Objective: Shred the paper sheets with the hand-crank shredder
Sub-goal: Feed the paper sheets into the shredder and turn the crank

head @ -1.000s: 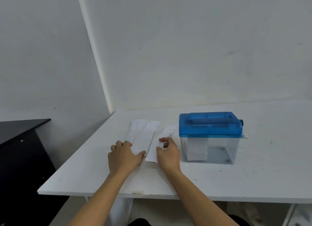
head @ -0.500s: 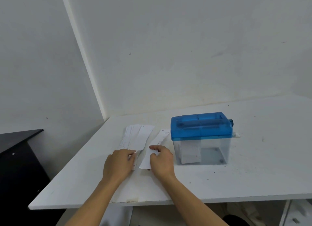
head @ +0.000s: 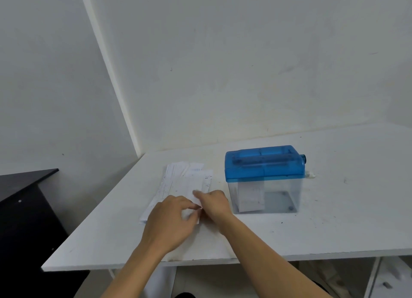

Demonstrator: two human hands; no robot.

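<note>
Left hand (head: pixel 170 219) shifted to right hand (head: pixel 215 205); both pinch sheet (head: pixel 206 184).

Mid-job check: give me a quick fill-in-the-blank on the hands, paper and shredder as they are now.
The shredder has a ___ top. The paper sheets lie on the table to the shredder's ___. The left hand and right hand both pinch the sheets; ___ touches the shredder.
Missing: blue; left; neither.
</note>
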